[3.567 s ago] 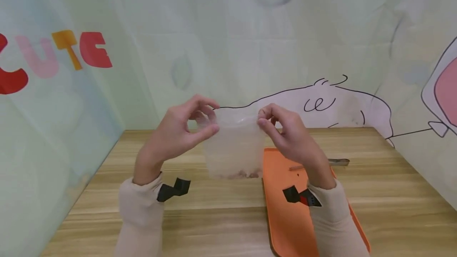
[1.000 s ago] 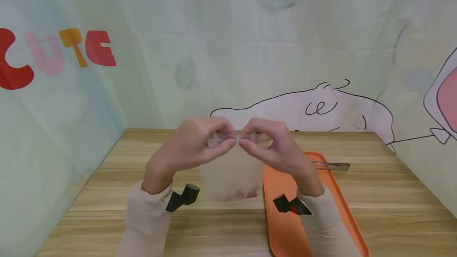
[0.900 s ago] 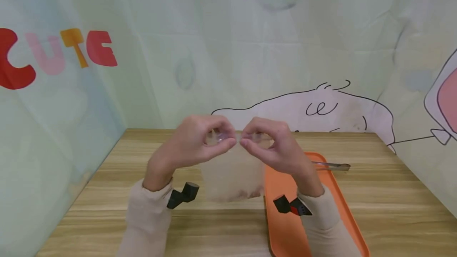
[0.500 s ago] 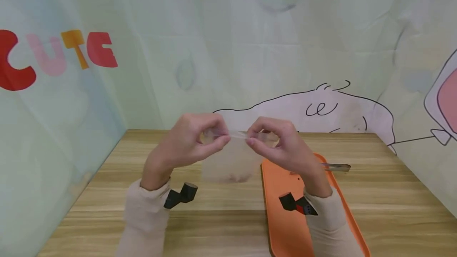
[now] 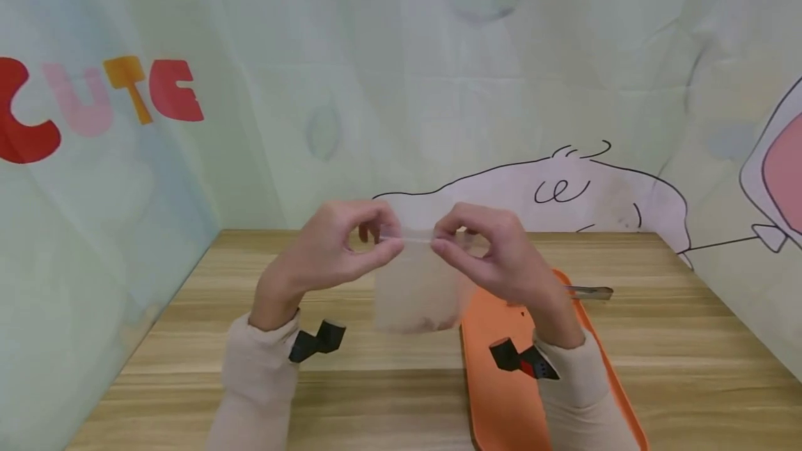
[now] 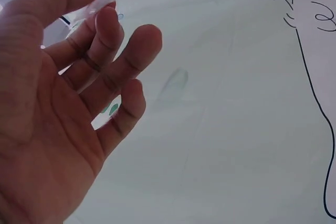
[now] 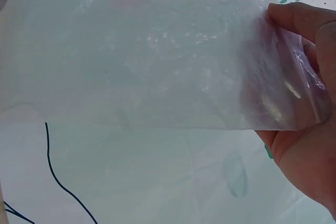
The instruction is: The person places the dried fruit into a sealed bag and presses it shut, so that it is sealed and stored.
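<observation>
A clear, cloudy plastic bag [image 5: 416, 284] hangs upright above the table in the head view. Small reddish-brown pieces [image 5: 438, 324] lie along its bottom; I cannot tell what they are. My left hand [image 5: 332, 242] pinches the top edge between thumb and index finger. On the other side of that edge, my right hand [image 5: 501, 249] pinches it the same way, with a short stretch of bag between the two. In the left wrist view the left hand's other fingers [image 6: 144, 43] are loosely bent off the bag. The right wrist view shows the plastic bag [image 7: 147, 56] covering part of the right hand.
An orange tray [image 5: 504, 395] lies on the wooden table [image 5: 351, 395], partly beneath my right forearm. Metal tongs [image 5: 590, 292] rest across its far right rim, and dark crumbs [image 5: 523, 313] are on it. A printed curtain [image 5: 376, 89] stands behind the table.
From a wider, higher hold, my hands came down and nearly met at mid-edge. Since then they have parted slightly, both still pinching, while the bag's lower end swung.
</observation>
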Demonstrator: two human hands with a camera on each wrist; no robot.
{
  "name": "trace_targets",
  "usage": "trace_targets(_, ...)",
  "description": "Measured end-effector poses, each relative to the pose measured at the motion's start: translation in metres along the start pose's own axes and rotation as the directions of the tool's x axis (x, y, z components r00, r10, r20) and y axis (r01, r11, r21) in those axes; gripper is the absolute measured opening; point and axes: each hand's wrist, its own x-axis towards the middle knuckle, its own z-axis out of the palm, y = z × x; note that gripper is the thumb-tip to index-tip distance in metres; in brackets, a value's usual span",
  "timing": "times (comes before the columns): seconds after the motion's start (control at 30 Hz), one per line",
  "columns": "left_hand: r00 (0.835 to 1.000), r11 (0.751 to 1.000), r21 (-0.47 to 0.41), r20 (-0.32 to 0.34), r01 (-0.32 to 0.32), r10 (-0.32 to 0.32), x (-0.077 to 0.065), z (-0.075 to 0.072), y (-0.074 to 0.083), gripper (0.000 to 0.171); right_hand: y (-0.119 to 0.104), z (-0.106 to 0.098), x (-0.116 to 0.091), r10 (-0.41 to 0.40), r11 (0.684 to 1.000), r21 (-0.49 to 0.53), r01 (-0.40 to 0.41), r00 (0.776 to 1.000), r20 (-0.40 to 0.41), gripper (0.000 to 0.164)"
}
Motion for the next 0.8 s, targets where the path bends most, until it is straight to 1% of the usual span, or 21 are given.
trace_targets(0.13, 0.999, 0.999, -0.021, 0.0, -0.036, 0.036, -0.001, -0.002, -0.002, 0.016, -0.001, -0.001, -0.001, 0.039, 0.999, -0.007, -0.039, 0.999, 0.005, 0.014)
trace_targets(0.23, 0.998, 0.998, -0.003, -0.013, -0.067, 0.067, 0.001, 0.001, -0.003, 0.017, -0.002, 0.0, -0.001, 0.075, 0.997, -0.02, -0.074, 0.997, 0.017, 0.014)
trace_targets(0.37, 0.996, 0.997, 0.018, -0.028, -0.079, 0.08, 0.002, 0.005, -0.003, 0.019, -0.004, 0.003, 0.0, 0.094, 0.995, -0.036, -0.093, 0.995, 0.025, 0.011)
trace_targets(0.47, 0.997, 0.997, 0.016, -0.019, -0.076, 0.077, 0.002, 0.006, -0.004, 0.02, -0.004, 0.006, 0.001, 0.071, 0.996, -0.051, -0.069, 0.997, 0.022, 0.009)
trace_targets(0.67, 0.998, 0.998, 0.005, 0.01, -0.063, 0.063, 0.004, 0.007, -0.002, 0.017, 0.001, 0.008, 0.002, -0.027, 0.995, -0.097, 0.028, 1.0, 0.014, 0.013)
trace_targets(0.8, 0.999, 0.998, 0.036, 0.014, -0.052, 0.051, 0.005, 0.009, -0.001, 0.013, 0.002, 0.008, 0.003, -0.05, 0.992, -0.115, 0.051, 0.999, 0.011, 0.014)
